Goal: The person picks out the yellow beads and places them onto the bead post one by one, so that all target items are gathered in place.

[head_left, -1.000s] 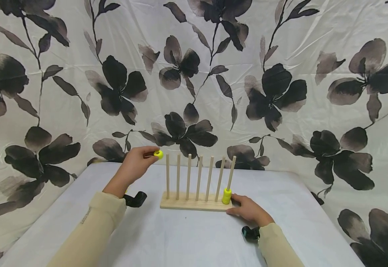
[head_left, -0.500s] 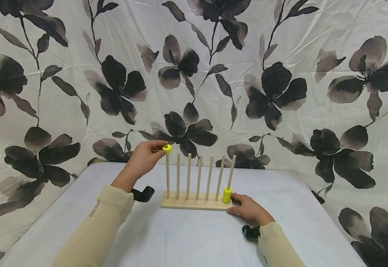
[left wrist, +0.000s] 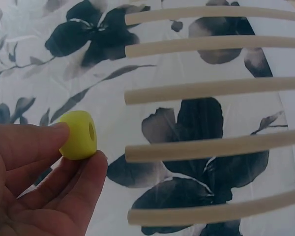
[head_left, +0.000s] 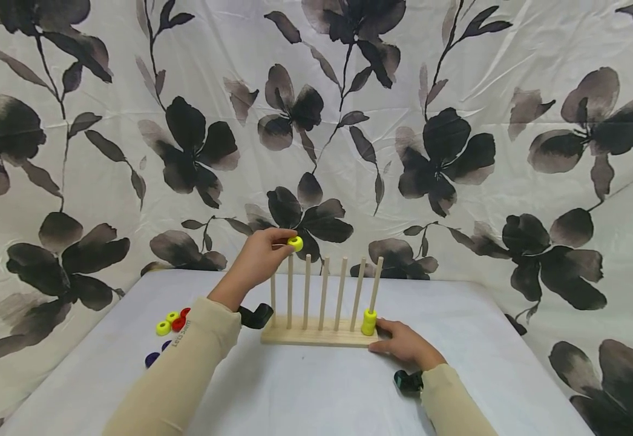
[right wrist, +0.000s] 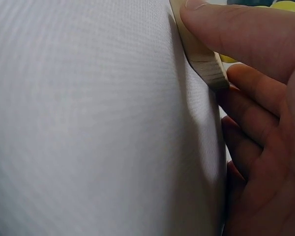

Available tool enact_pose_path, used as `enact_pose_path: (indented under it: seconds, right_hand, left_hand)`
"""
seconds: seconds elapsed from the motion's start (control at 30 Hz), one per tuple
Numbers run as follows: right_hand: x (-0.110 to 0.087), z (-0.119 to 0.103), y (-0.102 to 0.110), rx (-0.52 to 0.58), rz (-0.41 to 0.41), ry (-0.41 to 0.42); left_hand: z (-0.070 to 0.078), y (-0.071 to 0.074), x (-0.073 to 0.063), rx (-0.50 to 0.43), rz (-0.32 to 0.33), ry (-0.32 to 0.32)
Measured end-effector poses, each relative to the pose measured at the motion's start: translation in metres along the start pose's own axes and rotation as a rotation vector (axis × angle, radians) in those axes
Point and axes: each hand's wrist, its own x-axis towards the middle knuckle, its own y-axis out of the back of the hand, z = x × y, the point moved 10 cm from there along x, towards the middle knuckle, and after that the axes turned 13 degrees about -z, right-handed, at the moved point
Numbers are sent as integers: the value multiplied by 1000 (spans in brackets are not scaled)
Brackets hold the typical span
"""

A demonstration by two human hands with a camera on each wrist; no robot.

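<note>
Between thumb and fingertips, my left hand [head_left: 262, 254] pinches a yellow bead [left wrist: 78, 135], its hole showing toward the pegs in the left wrist view. In the head view the bead is up at the height of the peg tops, over the left part of a wooden peg rack [head_left: 316, 339]. Several upright pegs stand in a row on its flat base. Yellow beads [head_left: 368, 323] are stacked at the bottom of the rightmost peg. My right hand [head_left: 408, 345] holds the base's right end, thumb [right wrist: 241, 32] along its front edge and fingers behind the corner.
Loose yellow beads [head_left: 163, 328], red beads [head_left: 178, 324] and dark blue beads [head_left: 152, 360] lie on the white-covered table [head_left: 316, 393] left of the rack, partly behind my left sleeve [head_left: 186, 369]. A flowered cloth [head_left: 382, 151] hangs behind the table.
My left hand has carried the yellow bead up and right, past the leftmost peg's top. Loose beads have come into view beside the left sleeve. My right hand keeps its place on the base.
</note>
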Motion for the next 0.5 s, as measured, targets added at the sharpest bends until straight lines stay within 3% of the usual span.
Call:
enact_pose_path:
  seconds: [0.5]
  right_hand:
    - [-1,-4,-1,1,-7,9]
  left_hand:
    - [26,-27,17,-5,-31,-91]
